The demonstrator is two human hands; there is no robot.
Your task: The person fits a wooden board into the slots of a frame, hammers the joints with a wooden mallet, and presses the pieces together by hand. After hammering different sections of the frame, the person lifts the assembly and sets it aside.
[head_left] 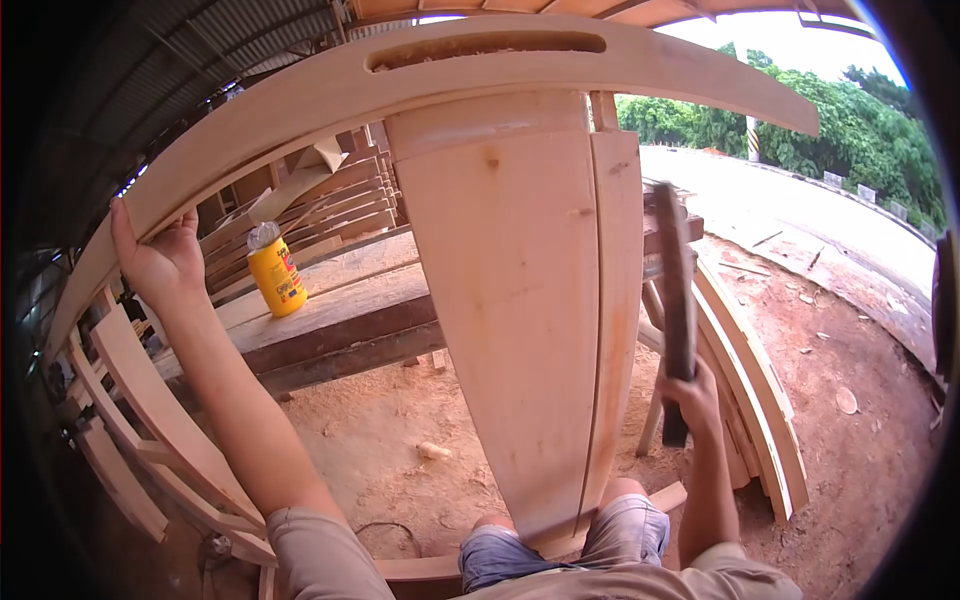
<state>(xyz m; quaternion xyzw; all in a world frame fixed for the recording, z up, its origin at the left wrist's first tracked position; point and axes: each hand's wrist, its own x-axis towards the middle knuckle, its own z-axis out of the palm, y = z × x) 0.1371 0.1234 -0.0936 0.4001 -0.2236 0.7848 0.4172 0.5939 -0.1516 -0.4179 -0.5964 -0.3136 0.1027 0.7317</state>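
A long pale wooden rail (pixel 250 120) with an oblong slot crosses the top of the view. My left hand (pixel 165 255) grips its lower left edge, thumb in front and some fingers hidden behind. Below the rail stands a broad wooden panel (pixel 500 260), its top meeting the rail and its lower end between my knees. A narrower board (pixel 615 220) runs along the panel's right side, and a short gap shows between its top and the rail. My right hand (pixel 695 400) is closed around the lower part of a dark wooden bar (pixel 678 290), held upright right of the panel.
Behind the panel is a wooden bench (pixel 350 310) bearing a yellow bottle (pixel 277 275). Curved wooden parts (pixel 160 400) stand at left, and more curved boards (pixel 750 370) lean at right. Shavings and a small wood piece (pixel 433 451) lie on the floor. A road (pixel 780 200) runs outside.
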